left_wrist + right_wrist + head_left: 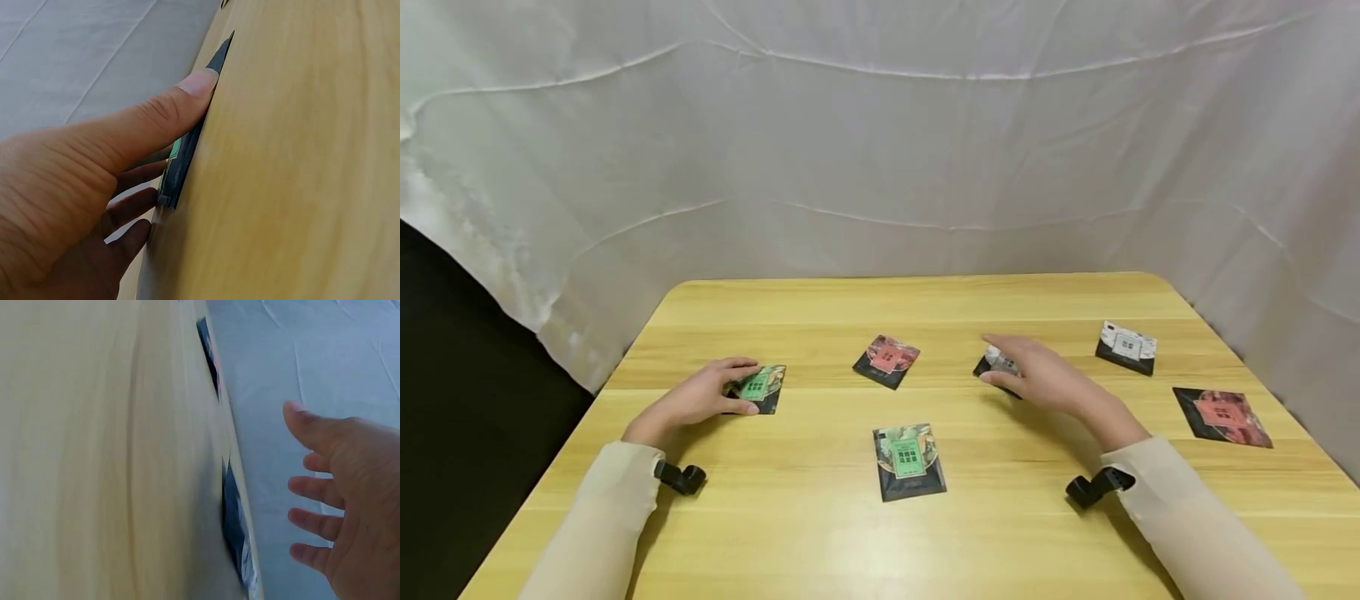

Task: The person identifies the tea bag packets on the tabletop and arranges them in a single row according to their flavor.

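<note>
On the left of the table, my left hand (696, 397) spans a flat sachet with a green label (758, 385), thumb on its near edge and fingers at the far side. In the left wrist view the thumb presses the edge of this dark sachet (187, 156), which lies close along the tabletop. My right hand (1047, 375) hovers, fingers spread, over a sachet with a white-grey label (998, 360) and partly covers it. The right wrist view shows a gap between this hand (356, 487) and the sachet (234, 519).
Between the hands lie a red-labelled sachet (887, 360) and, nearer, another green-labelled one (910, 463). Farther right are a white-labelled sachet (1126, 347) and a second red-labelled one (1223, 416). A pale curtain (880, 167) hangs behind the wooden table (820, 533).
</note>
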